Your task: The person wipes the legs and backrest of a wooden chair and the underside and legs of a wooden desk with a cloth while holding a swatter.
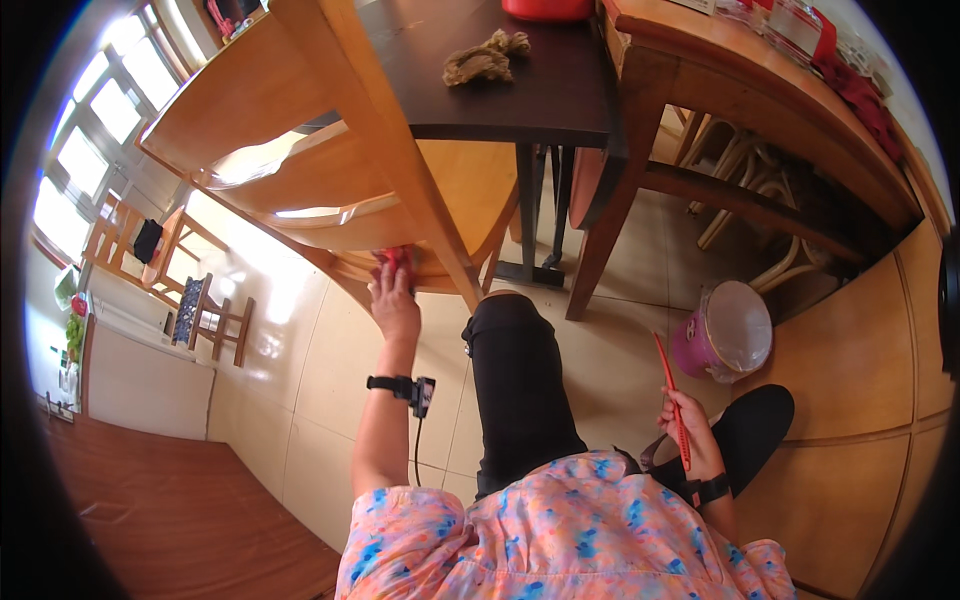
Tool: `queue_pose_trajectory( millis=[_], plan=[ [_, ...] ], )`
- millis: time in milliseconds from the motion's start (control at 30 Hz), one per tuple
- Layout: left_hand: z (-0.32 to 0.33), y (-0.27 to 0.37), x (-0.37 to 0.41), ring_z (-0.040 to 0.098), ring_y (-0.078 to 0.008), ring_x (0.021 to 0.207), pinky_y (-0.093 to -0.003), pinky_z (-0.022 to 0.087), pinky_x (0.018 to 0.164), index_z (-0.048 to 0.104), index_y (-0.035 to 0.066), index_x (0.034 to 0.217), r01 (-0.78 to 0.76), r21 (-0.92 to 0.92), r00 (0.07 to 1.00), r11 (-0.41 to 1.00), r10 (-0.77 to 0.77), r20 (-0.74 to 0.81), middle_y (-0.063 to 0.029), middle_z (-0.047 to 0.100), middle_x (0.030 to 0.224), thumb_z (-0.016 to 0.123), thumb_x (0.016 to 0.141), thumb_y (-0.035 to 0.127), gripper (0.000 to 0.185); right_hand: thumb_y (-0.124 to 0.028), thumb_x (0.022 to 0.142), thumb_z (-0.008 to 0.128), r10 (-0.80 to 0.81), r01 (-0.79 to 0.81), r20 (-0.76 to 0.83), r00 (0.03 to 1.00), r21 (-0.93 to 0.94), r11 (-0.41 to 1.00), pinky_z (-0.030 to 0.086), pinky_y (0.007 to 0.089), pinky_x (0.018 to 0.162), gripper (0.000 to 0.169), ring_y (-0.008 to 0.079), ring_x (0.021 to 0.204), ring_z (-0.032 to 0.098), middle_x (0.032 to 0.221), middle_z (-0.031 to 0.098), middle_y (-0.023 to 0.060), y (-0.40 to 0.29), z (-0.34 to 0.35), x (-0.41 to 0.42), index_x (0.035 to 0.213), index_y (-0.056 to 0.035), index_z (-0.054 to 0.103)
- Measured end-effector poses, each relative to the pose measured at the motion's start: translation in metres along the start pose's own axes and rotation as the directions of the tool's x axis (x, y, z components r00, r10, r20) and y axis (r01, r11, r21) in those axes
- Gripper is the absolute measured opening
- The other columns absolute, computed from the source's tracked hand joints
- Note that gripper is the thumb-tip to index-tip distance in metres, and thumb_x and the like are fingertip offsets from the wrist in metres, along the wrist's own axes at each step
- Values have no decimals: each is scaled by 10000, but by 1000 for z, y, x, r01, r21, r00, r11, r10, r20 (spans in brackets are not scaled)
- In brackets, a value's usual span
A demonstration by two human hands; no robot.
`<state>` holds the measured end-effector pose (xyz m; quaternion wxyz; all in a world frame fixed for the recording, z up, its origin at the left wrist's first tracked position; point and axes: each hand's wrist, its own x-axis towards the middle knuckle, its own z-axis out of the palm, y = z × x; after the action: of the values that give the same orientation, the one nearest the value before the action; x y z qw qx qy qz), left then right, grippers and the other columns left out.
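Note:
My left hand (394, 304) reaches forward to a wooden chair (469, 176). Its fingers close over a bunched red item (395, 259), perhaps a cloth, at the back edge of the seat beneath the slatted backrest (307, 172). Most of that item is hidden under the fingers. Down by my bent knee, my right hand (690, 420) grips a long thin red stick (670, 379), apparently plastic, with small holes along its lower end. The stick points up and away from me, touching nothing else that I can see.
A dark table (480, 109) ahead bears a crumpled brown cloth (487, 58) and a red container (547, 7). At right stand a wooden desk (750, 90) and a purple bucket (690, 346) with a plastic liner. A low stool (217, 319) is on the tiled floor (330, 375) at left.

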<state>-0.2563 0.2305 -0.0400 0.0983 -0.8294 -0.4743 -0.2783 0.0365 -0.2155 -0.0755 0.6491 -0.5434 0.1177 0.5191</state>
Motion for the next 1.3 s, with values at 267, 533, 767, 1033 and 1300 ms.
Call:
queue_pose_trajectory(
  millis=[267, 533, 767, 1033, 1300],
  plan=[
    [-21, 12, -33, 440, -288, 1143, -409, 433, 831, 524, 220, 1186, -204, 33, 970, 978, 197, 142, -22, 472, 1269, 608, 734, 125, 469, -189, 877, 522, -16, 16, 17, 1000, 0, 1000, 432, 307, 538, 122, 106, 472, 421, 559, 441, -18, -7, 27, -8, 962, -103, 537],
    [-13, -80, 30, 542, -341, 978, -422, 477, 804, 491, 238, 1203, 562, 100, 827, 821, -560, -53, -93, 489, 1209, 565, 780, 170, 435, -205, 896, 476, -52, 53, 27, 998, -44, 998, 430, 293, 562, 172, 96, 497, 433, 567, 448, -33, -7, 13, -10, 997, -92, 557],
    [19, -28, -11, 516, -385, 1000, -436, 447, 837, 494, 125, 1185, 279, -53, 960, 959, -281, -23, -127, 449, 1262, 561, 761, 88, 431, -201, 885, 502, 13, -13, 22, 1000, 25, 1000, 436, 311, 558, 165, 107, 483, 429, 560, 446, -21, -1, 0, -5, 994, -84, 543],
    [-38, 4, -34, 489, -333, 1075, -399, 438, 891, 571, 150, 1112, -185, -80, 980, 980, 177, -91, -58, 524, 1175, 574, 738, 86, 380, -199, 883, 503, 20, -21, 35, 999, 11, 1000, 445, 312, 549, 157, 106, 486, 440, 560, 453, -22, -4, 17, -2, 978, -85, 555],
    [15, -109, 70, 390, -358, 1180, -440, 318, 996, 476, 109, 1203, 365, -58, 923, 929, -353, 152, -137, 459, 1249, 476, 851, 194, 362, -195, 894, 476, -15, 16, 68, 998, -14, 1000, 437, 299, 552, 164, 96, 487, 435, 561, 450, -34, -11, 29, -9, 985, -90, 565]
  ],
)
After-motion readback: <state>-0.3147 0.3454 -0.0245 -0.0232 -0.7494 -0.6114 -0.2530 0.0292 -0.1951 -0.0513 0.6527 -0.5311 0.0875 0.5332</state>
